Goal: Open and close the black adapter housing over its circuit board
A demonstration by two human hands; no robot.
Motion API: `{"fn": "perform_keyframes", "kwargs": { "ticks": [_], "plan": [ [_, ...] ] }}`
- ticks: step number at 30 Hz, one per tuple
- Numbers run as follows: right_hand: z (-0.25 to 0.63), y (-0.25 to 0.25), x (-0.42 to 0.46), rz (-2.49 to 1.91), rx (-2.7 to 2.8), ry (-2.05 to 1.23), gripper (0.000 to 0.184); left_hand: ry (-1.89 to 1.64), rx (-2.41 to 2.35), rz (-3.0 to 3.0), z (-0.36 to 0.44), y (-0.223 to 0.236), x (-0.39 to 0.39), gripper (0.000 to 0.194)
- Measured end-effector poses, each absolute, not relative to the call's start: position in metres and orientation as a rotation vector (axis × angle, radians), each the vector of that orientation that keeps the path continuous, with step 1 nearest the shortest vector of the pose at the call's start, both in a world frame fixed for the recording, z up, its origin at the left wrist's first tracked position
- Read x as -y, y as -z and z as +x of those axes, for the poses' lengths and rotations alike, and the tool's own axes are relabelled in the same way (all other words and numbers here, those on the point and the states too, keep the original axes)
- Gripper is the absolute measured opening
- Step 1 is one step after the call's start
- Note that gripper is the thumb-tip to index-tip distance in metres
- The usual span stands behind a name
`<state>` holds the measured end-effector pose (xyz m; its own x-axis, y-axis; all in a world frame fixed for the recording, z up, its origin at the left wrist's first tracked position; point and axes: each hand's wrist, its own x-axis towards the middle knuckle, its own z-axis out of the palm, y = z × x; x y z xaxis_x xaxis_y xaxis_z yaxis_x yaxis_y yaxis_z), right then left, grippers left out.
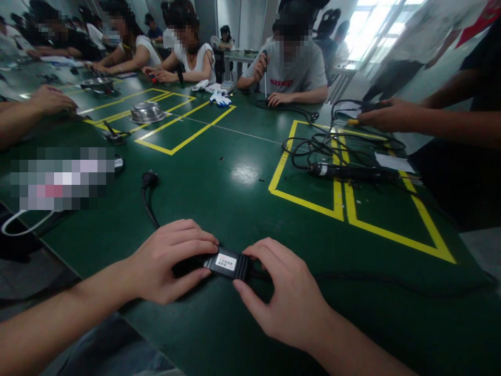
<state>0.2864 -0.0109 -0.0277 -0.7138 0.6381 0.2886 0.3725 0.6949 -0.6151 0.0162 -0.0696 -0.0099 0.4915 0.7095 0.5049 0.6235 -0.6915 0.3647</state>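
A small black box (224, 262) with ribbed ends and a white printed label lies on the green table in front of me, in line with a black power cord. My left hand (172, 261) pinches its left end between thumb and fingers. On its right end, the thumb and fingertips of my right hand (284, 292) grip the ribbed edge. The cord (352, 277) runs off to the right from under my right hand. Beyond my left hand, the cord's black plug (150, 179) rests on the table with its prongs pointing away.
Yellow tape rectangles (309, 201) mark the table. Tangled black cables and a black handheld tool (344, 171) lie at the right, near a co-worker's hands (379, 116). A metal bowl (147, 112) and white-blue gloves (219, 99) are farther back. Several people sit around the table.
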Motion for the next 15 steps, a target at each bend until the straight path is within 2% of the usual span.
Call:
{"fn": "perform_keyframes", "kwargs": {
  "ticks": [15],
  "plan": [
    [0.2872,0.0271,0.0118,-0.767,2.414,-0.732,0.021,-1.009,-1.163,2.636,0.0130,0.0172,0.0709,0.029]
  ]
}}
